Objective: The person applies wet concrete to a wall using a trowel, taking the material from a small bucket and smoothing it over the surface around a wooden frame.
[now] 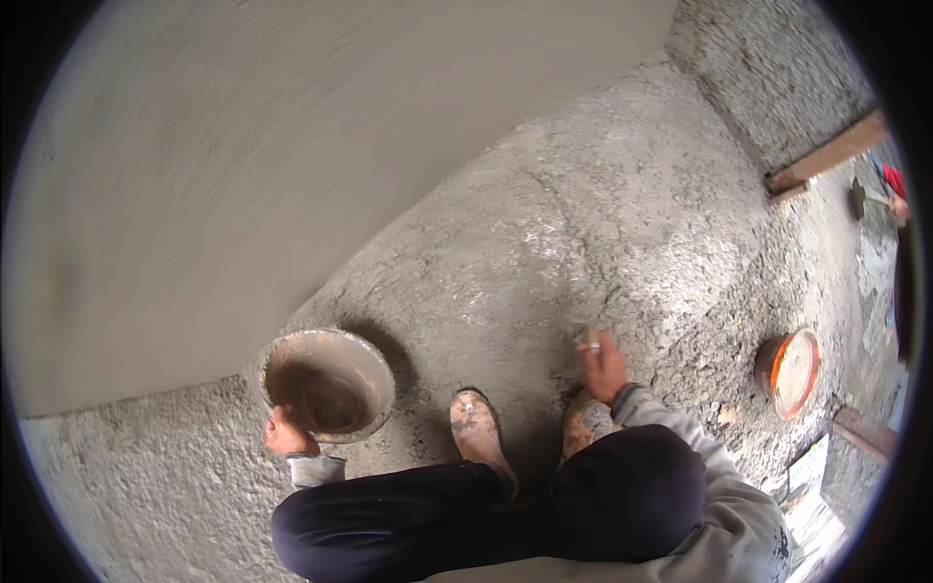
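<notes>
A round mortar-stained bucket [379, 374] stands on the rough floor at the left, with wet grey mix showing inside. My left hand [289, 433] is closed over its near-left rim. My right hand [604, 369] hangs in front of my right boot, fingers curled around a small, blurred thing that I cannot make out. Below and around it lies the grey, gritty floor [505, 262]. My two mud-splashed boots [474, 428] are planted between the hands, and my dark-trousered knees are bent.
A smooth grey plastered wall [262, 146] fills the upper left. At the right sits an orange-rimmed bucket [795, 374] of grey material. A wooden plank [826, 154] juts in at the upper right. Beyond it, another person's hand [900, 208] is beside a trowel [858, 199].
</notes>
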`<control>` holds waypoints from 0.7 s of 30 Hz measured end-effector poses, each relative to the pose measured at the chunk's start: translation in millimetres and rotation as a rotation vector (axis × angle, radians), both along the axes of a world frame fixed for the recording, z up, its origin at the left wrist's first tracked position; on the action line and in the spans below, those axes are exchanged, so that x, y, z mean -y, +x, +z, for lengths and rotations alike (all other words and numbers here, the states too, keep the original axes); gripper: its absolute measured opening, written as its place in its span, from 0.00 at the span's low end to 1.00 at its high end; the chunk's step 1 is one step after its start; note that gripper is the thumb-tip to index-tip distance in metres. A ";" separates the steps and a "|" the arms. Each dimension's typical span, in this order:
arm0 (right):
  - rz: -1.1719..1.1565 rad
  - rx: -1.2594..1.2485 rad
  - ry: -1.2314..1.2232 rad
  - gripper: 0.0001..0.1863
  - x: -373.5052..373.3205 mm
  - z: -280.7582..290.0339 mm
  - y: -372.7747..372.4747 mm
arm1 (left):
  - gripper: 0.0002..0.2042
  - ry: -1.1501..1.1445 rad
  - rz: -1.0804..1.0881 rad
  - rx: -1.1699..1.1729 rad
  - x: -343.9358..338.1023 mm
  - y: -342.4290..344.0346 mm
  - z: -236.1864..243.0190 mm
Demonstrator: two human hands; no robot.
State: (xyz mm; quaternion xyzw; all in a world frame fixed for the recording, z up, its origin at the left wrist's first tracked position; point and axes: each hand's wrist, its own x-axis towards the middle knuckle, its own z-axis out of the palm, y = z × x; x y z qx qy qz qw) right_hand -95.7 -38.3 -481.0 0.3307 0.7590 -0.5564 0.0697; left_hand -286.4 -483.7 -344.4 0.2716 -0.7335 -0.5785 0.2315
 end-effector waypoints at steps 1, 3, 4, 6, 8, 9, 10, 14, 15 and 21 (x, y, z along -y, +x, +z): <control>0.073 -0.019 -0.005 0.24 8.6 2.3 -10.7 | 0.04 -0.016 -0.014 0.047 -5.7 -0.6 -0.3; 0.186 -0.338 0.226 0.24 24.8 -27.1 -51.7 | 0.03 -0.049 -0.038 0.129 -17.4 -3.8 1.2; 0.223 -0.371 0.258 0.24 32.9 -44.7 -78.6 | 0.04 -0.064 -0.021 0.134 -16.5 -10.4 -4.0; 0.245 -0.267 0.263 0.24 20.7 -84.9 -107.5 | 0.04 -0.083 -0.079 0.164 -33.3 -23.9 -3.4; 0.234 -0.014 0.184 0.25 1.8 -106.7 -116.4 | 0.04 -0.089 -0.112 0.158 -42.1 -27.5 -1.7; 0.142 -0.053 0.172 0.24 -6.4 -109.5 -96.8 | 0.04 -0.085 -0.120 0.134 -40.5 -25.3 -1.0; 0.072 -0.098 0.163 0.23 -9.1 -104.6 -77.3 | 0.03 -0.076 -0.107 0.107 -30.0 -22.4 -4.2; -0.471 -0.058 0.030 0.19 9.0 -32.4 8.3 | 0.03 0.046 -0.190 0.005 -19.8 -16.4 -10.9; -0.298 -0.062 0.074 0.20 4.6 -18.9 13.8 | 0.03 0.058 -0.182 0.019 -26.9 -15.7 -11.0; 0.239 0.125 0.219 0.23 -50.0 -28.2 -7.1 | 0.04 -0.044 -0.225 0.129 -49.4 -38.0 -28.9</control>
